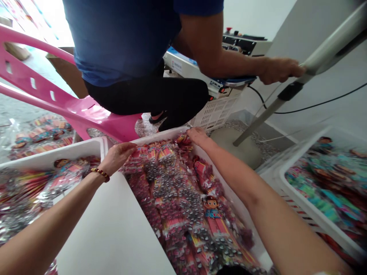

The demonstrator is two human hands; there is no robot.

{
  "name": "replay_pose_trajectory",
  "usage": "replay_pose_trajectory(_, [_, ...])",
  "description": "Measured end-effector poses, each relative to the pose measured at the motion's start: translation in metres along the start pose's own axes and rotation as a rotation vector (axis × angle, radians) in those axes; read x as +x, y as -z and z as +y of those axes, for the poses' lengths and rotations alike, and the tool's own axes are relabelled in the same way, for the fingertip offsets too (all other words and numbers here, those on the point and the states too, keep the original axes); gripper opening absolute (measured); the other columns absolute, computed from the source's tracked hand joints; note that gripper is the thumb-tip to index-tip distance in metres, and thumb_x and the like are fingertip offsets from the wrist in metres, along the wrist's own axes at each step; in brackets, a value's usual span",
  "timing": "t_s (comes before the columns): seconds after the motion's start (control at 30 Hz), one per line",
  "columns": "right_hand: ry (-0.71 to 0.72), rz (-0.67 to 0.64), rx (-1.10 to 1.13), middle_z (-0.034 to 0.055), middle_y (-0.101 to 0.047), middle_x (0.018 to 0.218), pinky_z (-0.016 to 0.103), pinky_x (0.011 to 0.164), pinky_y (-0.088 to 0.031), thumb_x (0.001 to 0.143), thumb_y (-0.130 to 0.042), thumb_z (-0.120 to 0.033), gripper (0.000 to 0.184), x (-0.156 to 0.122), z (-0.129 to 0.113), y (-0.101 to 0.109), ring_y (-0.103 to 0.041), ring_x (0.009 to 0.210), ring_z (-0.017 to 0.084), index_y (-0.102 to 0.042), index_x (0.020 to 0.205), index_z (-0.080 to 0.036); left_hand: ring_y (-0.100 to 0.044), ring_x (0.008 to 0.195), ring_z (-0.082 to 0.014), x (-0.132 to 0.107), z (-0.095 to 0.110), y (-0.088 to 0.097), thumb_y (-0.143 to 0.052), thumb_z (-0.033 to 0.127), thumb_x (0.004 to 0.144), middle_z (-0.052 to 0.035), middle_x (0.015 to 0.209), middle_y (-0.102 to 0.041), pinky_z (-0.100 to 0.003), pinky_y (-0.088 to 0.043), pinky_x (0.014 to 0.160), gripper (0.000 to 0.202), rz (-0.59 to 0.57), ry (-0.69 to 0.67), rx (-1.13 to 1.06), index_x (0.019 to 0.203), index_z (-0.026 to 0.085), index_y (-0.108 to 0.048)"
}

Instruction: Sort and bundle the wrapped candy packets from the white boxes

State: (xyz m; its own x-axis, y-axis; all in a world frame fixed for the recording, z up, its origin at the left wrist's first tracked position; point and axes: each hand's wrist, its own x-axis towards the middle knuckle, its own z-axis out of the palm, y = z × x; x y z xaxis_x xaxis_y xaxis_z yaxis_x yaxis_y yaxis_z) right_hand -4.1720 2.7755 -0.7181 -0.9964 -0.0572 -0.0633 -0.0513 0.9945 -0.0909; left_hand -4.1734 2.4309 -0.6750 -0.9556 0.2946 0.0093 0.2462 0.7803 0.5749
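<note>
Reaching to the far end of the crate (160, 135), I had the left hand (116, 156) and right hand (197, 136) set at either end of the top row of packets (172, 183). That was a wide stance which, I judged, suited slippery film. Both hands' fingers curled onto the packets, but I couldn't tell whether they truly gripped. The packets lay under both hands and on towards me, glossy, crinkled, red and flat, heaped in rigid white plastic. A bracelet (101, 173) of round beads sat on the left wrist. Beyond the hands, a co-worker's hand (279, 70) wrapped a smooth grey lever (323, 53).
</note>
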Motion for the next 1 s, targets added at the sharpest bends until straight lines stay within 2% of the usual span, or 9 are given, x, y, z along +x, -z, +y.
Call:
replay_pose_trajectory(0.13, [0.024,0.026,-0.07,0.0214,-0.07,0.106,0.038,0.093,-0.046,0.095,-0.04,-0.008,0.033,-0.019,0.004,0.03,-0.064,0.109,0.031,-0.071,0.106,-0.007,-0.068,0.099,-0.0308,0.0,0.007,0.0,-0.05,0.053,0.078,-0.0088,0.103,-0.076,-0.037,-0.053,0.088,0.049,0.053,-0.045,0.107,0.106,0.02,-0.073])
replay_pose_trajectory(0.23, [0.03,0.04,-0.128,0.0203,-0.071,0.1,0.036,0.087,-0.047,0.093,-0.041,-0.006,0.033,-0.036,0.008,0.051,-0.066,0.104,0.031,-0.072,0.104,-0.009,-0.065,0.106,-0.0324,-0.004,0.024,-0.004,-0.048,0.048,0.082,-0.0107,0.113,-0.072,-0.042,-0.049,0.097,0.048,0.101,-0.142,0.184,0.114,0.019,-0.068])
replay_pose_trajectory(0.37, [0.046,-0.039,-0.161,0.0161,-0.072,0.095,0.03,0.076,-0.045,0.089,-0.047,-0.008,0.029,-0.061,0.009,0.082,-0.067,0.094,0.027,-0.073,0.099,-0.013,-0.056,0.122,-0.0333,-0.01,0.064,-0.026,-0.055,0.05,0.083,-0.0162,0.131,-0.062,-0.048,-0.042,0.108,0.059,0.072,-0.348,0.082,0.13,0.014,-0.056])
replay_pose_trajectory(0.47, [0.165,-0.097,-0.108,0.0119,-0.072,0.093,0.025,0.068,-0.04,0.089,-0.05,-0.014,0.026,-0.084,0.001,0.106,-0.065,0.088,0.022,-0.073,0.099,-0.016,-0.048,0.132,-0.0364,-0.015,0.1,-0.053,-0.073,0.05,0.072,-0.021,0.142,-0.052,-0.051,-0.035,0.113,0.083,-0.022,-0.409,-0.123,0.14,0.012,-0.045])
replay_pose_trajectory(0.57, [0.279,-0.128,-0.026,0.0086,-0.071,0.087,0.025,0.06,-0.033,0.087,-0.051,-0.017,0.025,-0.106,-0.008,0.123,-0.06,0.076,0.018,-0.073,0.097,-0.016,-0.056,0.121,-0.0391,-0.025,0.128,-0.079,-0.087,0.045,0.055,-0.0193,0.127,-0.061,-0.05,-0.042,0.106,0.093,-0.169,-0.312,-0.342,0.133,0.011,-0.05])
replay_pose_trajectory(0.67, [0.371,-0.142,0.056,0.0042,-0.068,0.073,0.026,0.058,-0.029,0.083,-0.052,-0.013,0.022,-0.122,-0.015,0.132,-0.051,0.063,0.014,-0.074,0.086,-0.015,-0.066,0.089,-0.0278,-0.042,0.143,-0.098,-0.087,0.04,0.056,-0.0081,0.097,-0.07,-0.04,-0.053,0.083,0.068,-0.307,-0.201,-0.612,0.112,0.015,-0.059])
replay_pose_trajectory(0.83, [0.359,-0.146,0.202,-0.0013,-0.06,0.058,0.025,0.058,-0.03,0.079,-0.058,-0.013,0.017,-0.135,-0.013,0.134,-0.044,0.057,0.011,-0.073,0.073,-0.018,-0.051,0.057,-0.0094,-0.077,0.149,-0.12,-0.087,0.034,0.054,0.0035,0.067,-0.061,-0.022,-0.045,0.058,0.042,-0.323,-0.049,-0.981,0.08,0.015,-0.06])
replay_pose_trajectory(0.9, [0.299,-0.061,0.356,-0.0009,-0.064,0.066,0.025,0.061,-0.033,0.08,-0.063,-0.023,0.012,-0.143,-0.007,0.131,-0.05,0.062,0.012,-0.075,0.08,-0.019,-0.043,0.051,-0.0062,-0.086,0.148,-0.125,-0.088,0.033,0.053,0.0055,0.061,-0.056,-0.019,-0.038,0.051,0.041,-0.284,0.021,-1.04,0.075,0.014,-0.059])
replay_pose_trajectory(1.0, [0.093,0.217,0.693,0.0019,-0.069,0.089,0.026,0.065,-0.039,0.086,-0.058,-0.04,0.03,-0.163,0.0,0.112,-0.056,0.07,0.014,-0.071,0.105,-0.02,-0.043,0.05,-0.0058,-0.094,0.146,-0.128,-0.09,0.032,0.051,0.0047,0.061,-0.058,-0.018,-0.035,0.048,0.044,-0.219,0.101,-1.107,0.079,0.013,-0.062])
